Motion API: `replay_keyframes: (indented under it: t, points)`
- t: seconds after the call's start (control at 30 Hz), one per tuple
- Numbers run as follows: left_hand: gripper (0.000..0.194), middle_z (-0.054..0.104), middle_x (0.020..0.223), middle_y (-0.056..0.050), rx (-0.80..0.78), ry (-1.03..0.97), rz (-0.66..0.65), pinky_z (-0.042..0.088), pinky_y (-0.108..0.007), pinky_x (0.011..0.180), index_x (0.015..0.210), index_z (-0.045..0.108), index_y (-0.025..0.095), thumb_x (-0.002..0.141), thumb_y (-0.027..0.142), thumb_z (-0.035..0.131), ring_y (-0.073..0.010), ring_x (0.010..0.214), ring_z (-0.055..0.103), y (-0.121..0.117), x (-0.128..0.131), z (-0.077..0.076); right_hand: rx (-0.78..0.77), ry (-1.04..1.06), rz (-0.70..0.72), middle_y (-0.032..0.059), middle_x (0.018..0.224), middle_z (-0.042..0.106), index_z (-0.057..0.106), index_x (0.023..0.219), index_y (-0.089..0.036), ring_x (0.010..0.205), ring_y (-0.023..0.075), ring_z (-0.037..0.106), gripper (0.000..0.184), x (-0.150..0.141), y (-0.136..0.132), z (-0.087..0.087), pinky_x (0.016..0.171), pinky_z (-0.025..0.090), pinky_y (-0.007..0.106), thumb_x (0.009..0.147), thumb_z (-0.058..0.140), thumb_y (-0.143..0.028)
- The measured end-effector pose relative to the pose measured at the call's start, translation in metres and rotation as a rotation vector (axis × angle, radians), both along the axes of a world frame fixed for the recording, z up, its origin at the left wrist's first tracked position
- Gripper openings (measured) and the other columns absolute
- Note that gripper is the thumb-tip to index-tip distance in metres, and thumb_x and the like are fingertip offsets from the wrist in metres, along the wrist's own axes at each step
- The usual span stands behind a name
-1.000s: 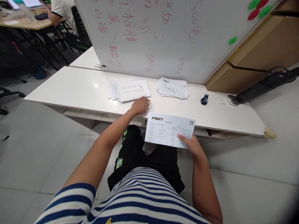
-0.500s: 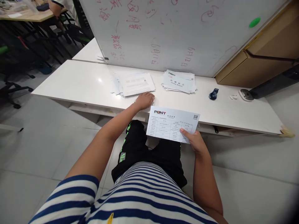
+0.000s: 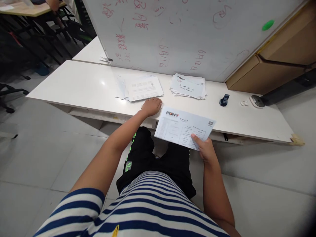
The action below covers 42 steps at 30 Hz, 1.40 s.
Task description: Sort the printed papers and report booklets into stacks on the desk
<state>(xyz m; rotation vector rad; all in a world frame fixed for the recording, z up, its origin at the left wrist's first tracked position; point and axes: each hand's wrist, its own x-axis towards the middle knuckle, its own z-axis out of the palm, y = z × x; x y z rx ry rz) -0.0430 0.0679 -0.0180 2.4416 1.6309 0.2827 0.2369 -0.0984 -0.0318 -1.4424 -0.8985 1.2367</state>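
Note:
My right hand (image 3: 206, 149) grips a printed paper sheet (image 3: 172, 128) by its lower right part, thumb on top. The sheet is tilted in front of the desk edge and carries a PONY heading, a table and a small square code. My left hand (image 3: 152, 107) lies palm down at the desk's front edge, fingers stretched to the right. It is just below a loose stack of papers (image 3: 144, 88), whose top sheet has faint print. To the right lies a second paper stack (image 3: 189, 85), topped by a PONY testing report cover.
Behind the white desk (image 3: 74, 85) stands a whiteboard (image 3: 177, 36) with red writing and a green magnet (image 3: 268, 25). A dark blue watch-like item (image 3: 224, 100), small white pieces (image 3: 244, 103) and a round-cornered device (image 3: 257, 101) lie to the right. Cardboard boxes (image 3: 269, 72) stand at far right.
The sheet in my right hand has tilted, its upper edge rising on the left and its right corner shifting right. My left hand stays at the desk edge. The view has shifted slightly.

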Motion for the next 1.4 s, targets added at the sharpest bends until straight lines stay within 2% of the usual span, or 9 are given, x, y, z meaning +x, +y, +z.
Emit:
replay_keyframes:
  t: [0.1,0.2,0.47,0.57,0.67,0.8,0.93,1.13,1.4]
  points:
    - [0.044,0.057,0.132,-0.008,0.011,-0.010,-0.001,0.040,-0.043,0.097,0.122,0.056,0.021,0.098,0.037,0.023,-0.0258,0.120,0.051,-0.003,0.000,0.001,0.164,0.001,-0.264,0.0108,0.129,0.062,0.062,0.118,-0.019,0.121,0.0299,0.057,0.057,-0.018,0.025,0.003,0.104,0.046,0.051,0.069,0.077,-0.044]
    - [0.046,0.057,0.134,-0.008,0.005,-0.023,0.003,0.040,-0.043,0.097,0.124,0.056,0.021,0.099,0.038,0.021,-0.0261,0.122,0.049,-0.005,0.000,0.002,0.291,-0.002,-0.320,0.0111,0.131,0.060,0.057,0.125,-0.017,0.124,0.0270,0.054,0.058,-0.044,0.068,0.016,0.105,0.044,0.048,0.076,0.070,-0.044]
    - [0.046,0.061,0.127,-0.012,0.012,-0.022,0.034,0.041,-0.046,0.094,0.122,0.059,0.017,0.097,0.036,0.026,-0.0305,0.116,0.054,-0.003,0.001,-0.001,0.280,-0.290,0.382,0.0143,0.112,0.068,0.059,0.117,-0.008,0.109,0.0255,0.061,0.044,-0.162,0.234,0.048,0.099,0.044,0.048,0.082,0.064,-0.034]
    - [0.045,0.062,0.125,-0.013,0.046,-0.031,0.023,0.042,-0.046,0.091,0.121,0.059,0.014,0.097,0.033,0.027,-0.0297,0.114,0.055,-0.003,0.001,-0.003,0.173,-0.765,0.503,0.0173,0.108,0.067,0.064,0.106,-0.007,0.110,0.0309,0.059,0.031,-0.203,0.273,0.042,0.100,0.039,0.053,0.079,0.062,-0.021]
    - [0.043,0.065,0.118,-0.014,0.053,-0.030,0.023,0.042,-0.045,0.088,0.116,0.061,0.012,0.097,0.032,0.027,-0.0295,0.111,0.056,-0.004,0.000,-0.003,0.167,-1.147,0.450,0.0212,0.122,0.057,0.056,0.119,-0.009,0.124,0.0373,0.046,0.042,-0.223,0.287,0.028,0.104,0.025,0.065,0.079,0.060,-0.022]
    - [0.042,0.065,0.119,-0.011,0.043,-0.048,0.022,0.043,-0.042,0.086,0.114,0.061,0.016,0.098,0.035,0.027,-0.0271,0.112,0.055,-0.005,-0.002,-0.001,0.272,-1.179,0.288,0.0233,0.148,0.029,0.027,0.144,-0.016,0.139,0.0394,0.020,0.066,-0.207,0.293,0.015,0.101,0.011,0.075,0.086,0.051,-0.036]
    - [0.044,0.063,0.123,-0.007,0.027,-0.080,0.015,0.042,-0.040,0.085,0.112,0.061,0.020,0.099,0.042,0.025,-0.0263,0.112,0.054,-0.006,-0.003,0.001,0.323,-1.251,0.179,0.0209,0.155,0.018,0.026,0.145,-0.017,0.144,0.0359,0.008,0.063,-0.144,0.296,0.012,0.105,0.010,0.070,0.088,0.046,-0.034]
    - [0.059,0.066,0.115,-0.008,0.011,-0.124,0.068,0.041,-0.037,0.083,0.109,0.064,0.019,0.097,0.056,0.019,-0.0270,0.107,0.055,-0.010,-0.002,0.008,0.174,-1.380,0.400,0.0196,0.153,0.028,0.035,0.143,-0.016,0.140,0.0360,0.024,0.057,-0.051,0.279,-0.012,0.107,0.017,0.064,0.092,0.038,-0.042]
    - [0.058,0.067,0.110,-0.008,0.015,-0.117,0.094,0.039,-0.035,0.079,0.104,0.066,0.018,0.097,0.056,0.023,-0.0263,0.102,0.056,-0.011,0.001,0.010,0.274,-1.531,0.181,0.0217,0.102,0.066,0.058,0.115,-0.008,0.096,0.0296,0.060,0.042,-0.059,0.257,-0.022,0.082,0.040,0.039,0.099,0.030,-0.036]
